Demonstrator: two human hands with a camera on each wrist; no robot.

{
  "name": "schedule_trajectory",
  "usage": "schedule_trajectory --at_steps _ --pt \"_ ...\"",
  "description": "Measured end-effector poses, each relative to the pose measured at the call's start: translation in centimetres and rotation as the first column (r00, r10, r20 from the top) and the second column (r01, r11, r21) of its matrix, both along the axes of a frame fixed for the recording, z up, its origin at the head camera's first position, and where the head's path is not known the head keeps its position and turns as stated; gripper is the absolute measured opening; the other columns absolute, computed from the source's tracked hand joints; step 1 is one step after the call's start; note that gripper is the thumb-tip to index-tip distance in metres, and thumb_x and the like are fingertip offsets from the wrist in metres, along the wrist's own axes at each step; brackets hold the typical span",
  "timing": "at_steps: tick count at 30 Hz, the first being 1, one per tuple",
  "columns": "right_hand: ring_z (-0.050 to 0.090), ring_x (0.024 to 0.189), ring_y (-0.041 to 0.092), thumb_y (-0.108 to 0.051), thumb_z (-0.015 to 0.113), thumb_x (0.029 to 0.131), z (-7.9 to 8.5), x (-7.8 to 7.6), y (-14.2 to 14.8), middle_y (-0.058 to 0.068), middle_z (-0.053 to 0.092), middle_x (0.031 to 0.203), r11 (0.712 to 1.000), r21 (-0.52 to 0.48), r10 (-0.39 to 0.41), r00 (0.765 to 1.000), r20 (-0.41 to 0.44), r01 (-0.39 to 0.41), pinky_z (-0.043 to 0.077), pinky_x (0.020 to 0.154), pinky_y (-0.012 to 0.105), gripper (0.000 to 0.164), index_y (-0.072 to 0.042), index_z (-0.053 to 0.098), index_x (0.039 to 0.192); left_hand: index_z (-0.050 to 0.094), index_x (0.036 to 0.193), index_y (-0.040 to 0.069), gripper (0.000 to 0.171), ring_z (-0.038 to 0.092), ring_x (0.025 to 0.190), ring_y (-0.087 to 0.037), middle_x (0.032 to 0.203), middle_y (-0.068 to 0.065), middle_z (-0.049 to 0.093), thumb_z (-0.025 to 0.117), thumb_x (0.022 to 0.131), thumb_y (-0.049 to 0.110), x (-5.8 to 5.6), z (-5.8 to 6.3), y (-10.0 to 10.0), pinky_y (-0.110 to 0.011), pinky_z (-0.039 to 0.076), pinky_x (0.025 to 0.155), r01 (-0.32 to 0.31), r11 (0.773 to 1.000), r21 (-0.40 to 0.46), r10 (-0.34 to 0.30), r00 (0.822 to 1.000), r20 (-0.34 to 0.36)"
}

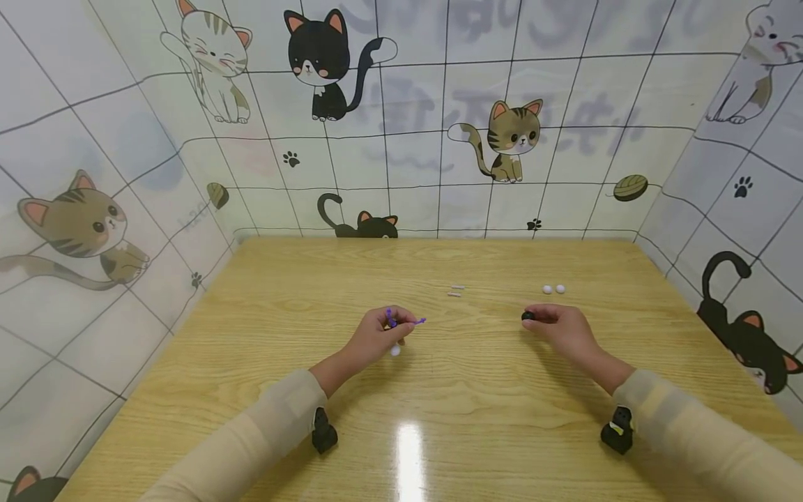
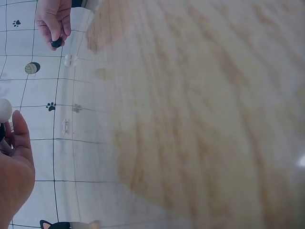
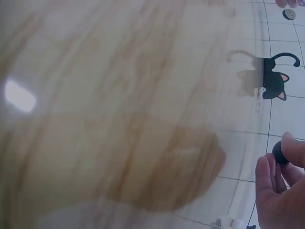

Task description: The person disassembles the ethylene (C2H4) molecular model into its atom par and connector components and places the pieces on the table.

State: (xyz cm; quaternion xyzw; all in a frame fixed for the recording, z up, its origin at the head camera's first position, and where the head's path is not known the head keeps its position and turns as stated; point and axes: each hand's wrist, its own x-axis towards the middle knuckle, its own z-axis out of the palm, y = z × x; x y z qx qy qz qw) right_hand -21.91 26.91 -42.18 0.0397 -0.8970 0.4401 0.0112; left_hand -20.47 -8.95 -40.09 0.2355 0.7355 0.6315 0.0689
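Over the middle of the table, my left hand (image 1: 376,338) holds a small ball-and-stick model with purple sticks (image 1: 390,319) and a white ball (image 1: 395,351) at its lower end. The left wrist view shows that white ball (image 2: 5,110) at the frame's edge, close to a black part; the fingers hide much of the rest. To the right, my right hand (image 1: 569,336) pinches a black ball (image 1: 528,316) between thumb and fingers. The right wrist view has the same black ball (image 3: 279,153) at the fingertips.
Two white balls (image 1: 547,289) lie side by side beyond my right hand. Two short pale sticks (image 1: 454,294) lie near the table's centre, between and beyond the hands. Cat-printed sheets (image 1: 414,160) stand around the wooden table (image 1: 477,418) at the back and sides.
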Motion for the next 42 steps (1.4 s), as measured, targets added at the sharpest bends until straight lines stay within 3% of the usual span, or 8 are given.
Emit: schedule_trajectory --at_steps 4,7,10,14,20,30,42 --pt "0.062 0.104 0.033 -0.02 0.068 0.094 -0.1 -0.3 0.4 0.021 0.066 0.114 0.999 0.035 -0.006 1.0 0.001 0.006 0.052 0.079 0.034 0.04 0.005 0.062 0.124 0.063 0.101 -0.006 0.01 0.051 0.072 -0.021 0.083 -0.003 0.055 0.059 0.097 0.001 -0.1 -0.1 0.1 -0.022 0.046 0.063 -0.003 1.0 0.006 0.003 1.0 0.026" --pt "0.061 0.105 0.035 -0.019 0.069 0.093 0.0 -0.3 0.6 0.021 0.065 0.115 0.998 0.056 -0.009 1.0 0.01 0.009 0.051 0.083 0.042 0.04 0.006 0.062 0.124 0.06 0.098 -0.005 0.006 0.053 0.072 -0.021 0.081 -0.002 0.056 0.06 0.095 0.001 0.0 0.1 0.1 -0.022 0.046 0.06 -0.015 1.0 0.0 0.015 0.999 0.042" --pt "0.061 0.105 0.036 -0.018 0.07 0.092 0.0 -0.3 0.8 0.022 0.065 0.115 0.997 0.083 -0.006 1.0 0.018 0.005 0.051 0.083 0.043 0.04 0.006 0.062 0.123 0.057 0.097 -0.006 0.007 0.054 0.072 -0.02 0.081 -0.002 0.056 0.061 0.094 -0.001 0.1 0.3 0.1 -0.022 0.046 0.06 -0.028 0.999 -0.018 0.029 0.998 0.057" --pt "0.061 0.103 0.036 -0.019 0.071 0.091 -0.1 -0.4 1.1 0.022 0.065 0.114 0.993 0.117 0.001 1.0 0.023 -0.003 0.052 0.078 0.039 0.04 0.007 0.063 0.122 0.057 0.099 -0.008 0.011 0.054 0.072 -0.015 0.082 -0.001 0.057 0.062 0.091 -0.003 -0.6 -0.8 0.1 -0.023 0.044 0.06 -0.046 0.997 -0.057 0.051 0.995 0.082" --pt "0.061 0.1 0.037 -0.017 0.072 0.09 -0.1 -0.4 1.4 0.024 0.065 0.111 0.99 0.143 0.015 1.0 0.015 -0.017 0.052 0.076 0.041 0.039 0.008 0.063 0.119 0.058 0.101 -0.003 0.013 0.052 0.075 -0.015 0.086 -0.002 0.055 0.059 0.088 -0.003 -1.4 -2.3 0.1 -0.03 0.049 0.068 -0.066 0.996 -0.057 0.073 0.989 0.129" --pt "0.064 0.092 0.032 -0.013 0.074 0.088 -0.6 -0.6 1.8 0.017 0.068 0.101 0.981 0.185 0.055 0.998 0.004 -0.055 0.052 0.075 0.043 0.034 0.006 0.066 0.114 0.054 0.107 -0.004 0.017 0.046 0.078 -0.015 0.092 -0.005 0.051 0.057 0.091 0.0 -1.2 -2.3 0.0 -0.025 0.041 0.066 -0.002 1.0 -0.026 0.005 0.993 0.119" --pt "0.063 0.089 0.03 -0.014 0.076 0.086 -0.8 -0.7 1.9 0.016 0.067 0.098 0.979 0.193 0.058 0.998 0.014 -0.06 0.052 0.075 0.043 0.035 0.006 0.066 0.113 0.061 0.114 -0.006 0.021 0.05 0.082 -0.015 0.1 -0.005 0.055 0.061 0.094 0.001 -1.3 -2.4 -0.1 -0.026 0.045 0.069 0.031 0.999 -0.021 -0.029 0.995 0.097"
